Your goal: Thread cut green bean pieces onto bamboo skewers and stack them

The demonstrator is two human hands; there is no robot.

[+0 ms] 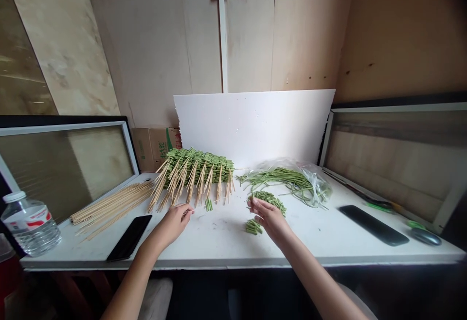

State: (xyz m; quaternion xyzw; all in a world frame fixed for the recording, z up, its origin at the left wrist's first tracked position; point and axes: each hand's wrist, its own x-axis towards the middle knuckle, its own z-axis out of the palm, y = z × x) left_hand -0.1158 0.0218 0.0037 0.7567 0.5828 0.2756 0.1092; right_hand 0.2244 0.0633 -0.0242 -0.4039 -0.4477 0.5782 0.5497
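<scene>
My left hand [177, 219] is closed in a pinch above the table, left of a few short green bean pieces [208, 205]. A tiny pale tip shows at its fingertips; what it belongs to is hidden. My right hand [269, 217] has its fingers curled together in front of a pile of cut green bean pieces [272, 199]; whatever they pinch is too small to name. A smaller heap of bean pieces [253, 226] lies just below that hand. Behind my left hand, skewered green beans [199, 162] are stacked, their bamboo sticks [189, 184] pointing toward me.
Loose bamboo skewers [113, 205] lie at the left, near a black phone [130, 237] and a water bottle [31, 225]. Long uncut beans [288, 178] rest in a clear plastic bag [321, 186]. A dark flat object [374, 224] and a mouse [425, 236] are at the right.
</scene>
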